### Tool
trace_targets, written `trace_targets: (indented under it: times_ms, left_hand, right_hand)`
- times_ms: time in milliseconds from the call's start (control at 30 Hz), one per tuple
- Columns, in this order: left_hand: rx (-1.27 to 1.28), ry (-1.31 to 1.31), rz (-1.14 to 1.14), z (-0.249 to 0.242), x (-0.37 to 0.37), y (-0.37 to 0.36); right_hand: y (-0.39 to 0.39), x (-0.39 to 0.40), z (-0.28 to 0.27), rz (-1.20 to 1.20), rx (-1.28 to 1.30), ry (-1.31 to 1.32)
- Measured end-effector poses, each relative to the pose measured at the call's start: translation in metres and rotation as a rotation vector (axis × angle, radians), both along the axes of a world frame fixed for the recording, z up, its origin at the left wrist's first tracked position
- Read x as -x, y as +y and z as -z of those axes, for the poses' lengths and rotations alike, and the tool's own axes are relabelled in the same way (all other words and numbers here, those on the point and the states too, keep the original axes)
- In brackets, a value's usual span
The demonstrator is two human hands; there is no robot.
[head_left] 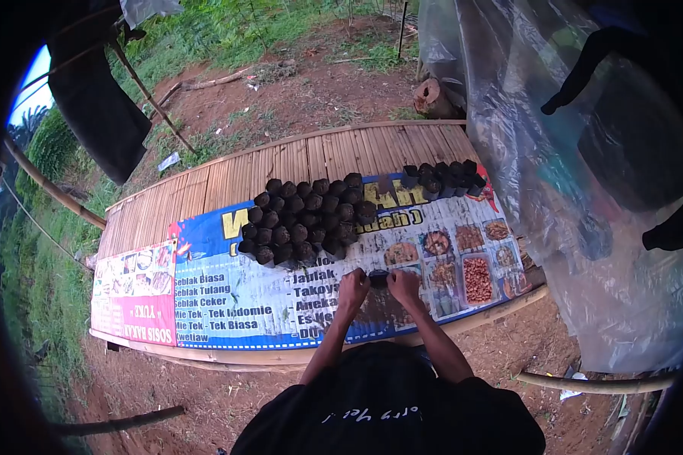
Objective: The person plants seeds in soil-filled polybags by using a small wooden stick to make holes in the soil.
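My left hand [354, 287] and my right hand [403, 284] grip the two ends of a small black bag [379, 279] between them, low over the printed banner [228, 303]. Fingers of both hands are closed on it. Dark soil [379, 309] is spread on the banner just below the hands. Beyond my left hand, several black bags filled with soil [303, 220] stand packed together in rows. A smaller group of black bags [444, 180] sits at the far right of the banner.
The banner covers a bamboo-slat table [281, 161]. Clear plastic sheeting [508, 152] hangs on the right. A dark cloth [99, 106] hangs at the upper left beside bamboo poles [53, 189]. A hollow log [432, 98] lies behind the table.
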State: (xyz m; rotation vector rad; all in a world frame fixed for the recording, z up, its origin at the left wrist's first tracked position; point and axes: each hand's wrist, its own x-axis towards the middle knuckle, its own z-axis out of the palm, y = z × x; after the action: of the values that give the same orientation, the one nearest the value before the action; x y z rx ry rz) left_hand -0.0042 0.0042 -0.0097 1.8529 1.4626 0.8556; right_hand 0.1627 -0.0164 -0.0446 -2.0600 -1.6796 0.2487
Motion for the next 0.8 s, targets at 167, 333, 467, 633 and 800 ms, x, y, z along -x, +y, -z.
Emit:
trace_targets:
  times_ms: [167,333,467,633,800]
  left_hand:
    - [-0.069,0.026,0.053,-0.019,-0.004,0.010]
    - [-0.120,0.165,0.176,-0.012,-0.008,0.026]
    - [-0.149,0.214,0.170,-0.017,-0.013,0.027]
    - [-0.054,0.083,0.083,-0.015,-0.008,0.011]
    - [-0.046,0.018,0.056,-0.008,-0.004,0.002]
  right_hand:
    - [-0.023,0.014,-0.028,0.175,0.090,0.071]
    - [-0.029,0.022,-0.029,0.170,0.257,0.211]
    - [-0.028,0.022,-0.017,0.163,0.154,0.169]
    - [-0.025,0.016,-0.020,0.123,0.019,0.115]
    - [-0.028,0.011,-0.012,0.056,-0.064,0.041]
